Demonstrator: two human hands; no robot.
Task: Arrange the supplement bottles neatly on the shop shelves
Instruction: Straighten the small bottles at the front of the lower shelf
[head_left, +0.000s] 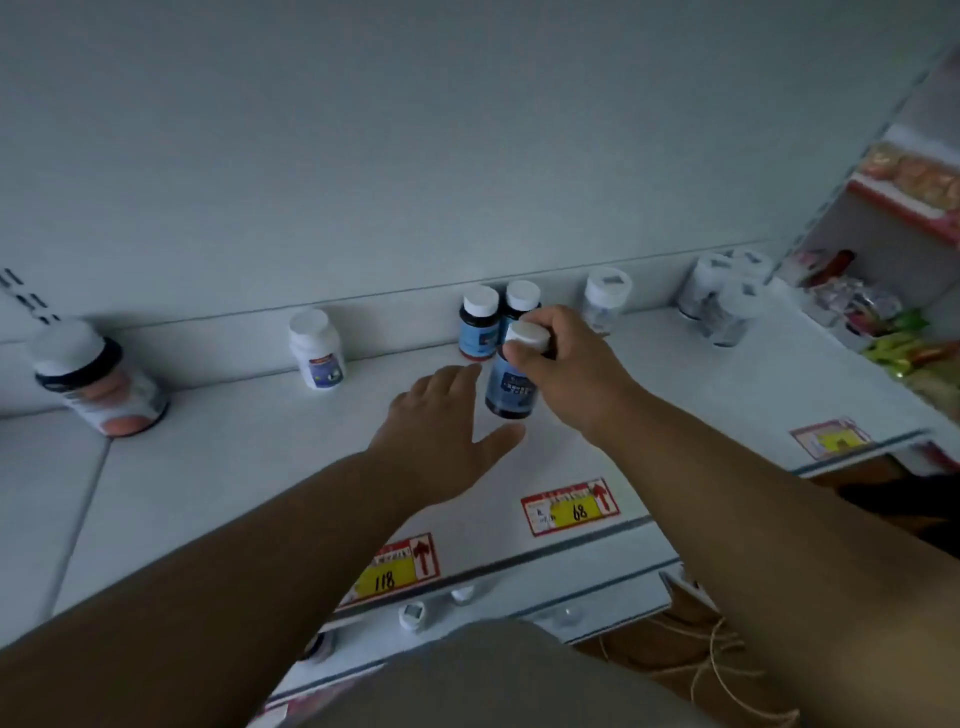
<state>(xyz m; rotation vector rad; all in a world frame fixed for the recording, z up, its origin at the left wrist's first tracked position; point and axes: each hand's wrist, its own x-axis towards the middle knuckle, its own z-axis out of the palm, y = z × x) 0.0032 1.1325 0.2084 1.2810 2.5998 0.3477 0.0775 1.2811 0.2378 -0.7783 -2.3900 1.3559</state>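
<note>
Your right hand (566, 364) is gripping the white cap of a blue-labelled supplement bottle (511, 387), holding it just in front of two matching bottles (479, 325) standing against the shelf (218, 441) back. Your left hand (441, 426) is lying open, fingers spread, just left of the held bottle (whether its base is touching the shelf, you cannot tell). A white bottle (318, 349) is standing further left.

price tags (570, 506), snack packets (878, 312), twine (722, 670)

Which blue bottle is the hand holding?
The front blue-labelled bottle, gripped by its white cap in the right hand; the other two stand untouched behind.
</note>
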